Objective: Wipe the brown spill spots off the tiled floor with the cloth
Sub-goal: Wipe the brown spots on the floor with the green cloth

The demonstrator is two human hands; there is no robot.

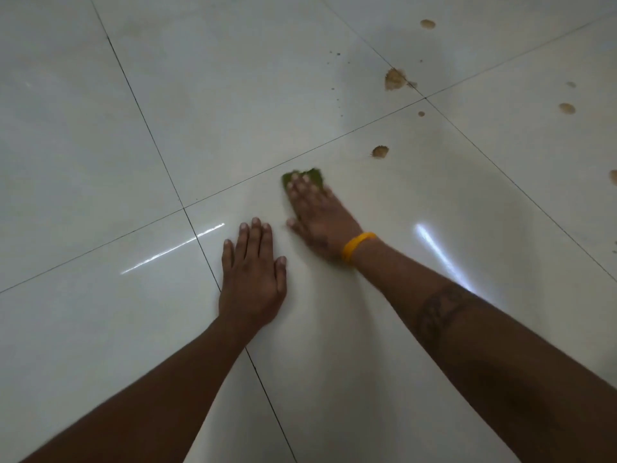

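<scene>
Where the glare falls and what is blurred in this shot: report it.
Head view: dim light; two white glare streaks on the glossy floor, one left of the left hand, one right of the yellow wristband; the right hand and the green cloth under its fingers are motion-blurred, the left hand sharper.

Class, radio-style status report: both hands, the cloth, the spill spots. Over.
Right hand flat, pressing green cloth on tiled floor. Left hand flat on floor, empty. Brown spots beyond cloth unwiped, nearest just ahead-right. Path clear.

Glossy white tiled floor [100, 128], thin dark grout lines [148, 128], streaks of reflected light [172, 248]
</scene>
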